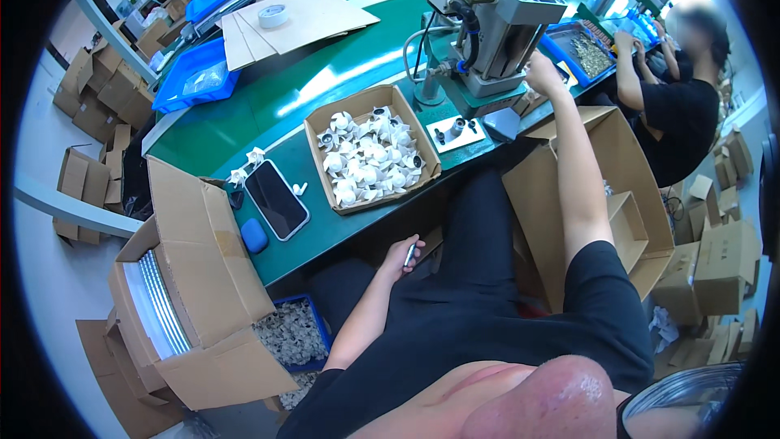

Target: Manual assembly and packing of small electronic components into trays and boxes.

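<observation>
My left hand (402, 258) is over my lap, just off the table's front edge, its fingers closed round a short silver rod (409, 255). My right arm stretches forward past the press (508, 32). Beside the press column is my right hand (544, 77); its fingers are partly hidden, and I cannot see whether they hold anything. Below the press head sits a metal fixture block (443, 143) with a round dark post. To its left, a shallow cardboard tray (315, 154) is heaped with white bladed impellers (370, 154), some showing dark metal centres.
Left of the tray lie a phone (276, 199), a blue rounded case (253, 236) and loose white impellers (248, 167). Open cartons stand at left (203, 236) and right (532, 219). A blue bin (321, 321) of grey parts is below. A co-worker (678, 106) sits at right.
</observation>
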Tool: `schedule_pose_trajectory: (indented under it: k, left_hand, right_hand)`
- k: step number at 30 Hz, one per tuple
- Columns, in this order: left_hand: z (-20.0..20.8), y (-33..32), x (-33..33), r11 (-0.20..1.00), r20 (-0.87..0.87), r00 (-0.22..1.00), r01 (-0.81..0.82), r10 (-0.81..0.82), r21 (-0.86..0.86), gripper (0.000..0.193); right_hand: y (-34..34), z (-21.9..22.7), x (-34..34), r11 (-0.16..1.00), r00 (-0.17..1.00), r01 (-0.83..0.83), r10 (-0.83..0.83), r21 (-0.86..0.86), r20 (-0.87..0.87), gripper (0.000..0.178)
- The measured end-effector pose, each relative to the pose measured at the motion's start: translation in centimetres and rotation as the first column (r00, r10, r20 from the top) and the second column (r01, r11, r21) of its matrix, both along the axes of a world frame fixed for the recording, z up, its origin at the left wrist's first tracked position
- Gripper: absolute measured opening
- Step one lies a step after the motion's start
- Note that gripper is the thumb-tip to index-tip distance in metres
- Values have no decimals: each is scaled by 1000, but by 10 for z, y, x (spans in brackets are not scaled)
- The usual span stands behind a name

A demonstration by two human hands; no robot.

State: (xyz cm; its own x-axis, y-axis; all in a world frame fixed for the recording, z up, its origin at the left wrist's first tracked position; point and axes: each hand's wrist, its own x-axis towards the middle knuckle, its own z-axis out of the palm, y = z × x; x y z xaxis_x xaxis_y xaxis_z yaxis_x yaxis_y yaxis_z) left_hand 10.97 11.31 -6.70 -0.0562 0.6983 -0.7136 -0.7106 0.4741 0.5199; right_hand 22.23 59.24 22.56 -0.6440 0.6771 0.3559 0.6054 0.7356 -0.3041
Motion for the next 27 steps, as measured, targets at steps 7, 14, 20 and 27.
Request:
schedule_pose_trajectory:
  k: [7,14,20,27]
  left_hand:
    - [-5,-2,0,1000,-5,1000,19,-19,-5,36]
    - [-7,-5,0,999,-4,999,50,-50,-18,36]
    - [-4,-2,-2,1000,7,1000,13,-13,-1,36]
    - [-8,1,0,1000,14,1000,26,-26,-8,36]
  right_hand:
    - [-123,-20,-6,982,916,-158,107,-102,-386,34]
    - [-186,-40,-19,930,842,-360,293,-67,-454,18]
    - [-200,-34,-14,906,819,-385,248,-176,-518,15]
    - [-216,-29,-17,915,834,-334,398,224,-382,16]
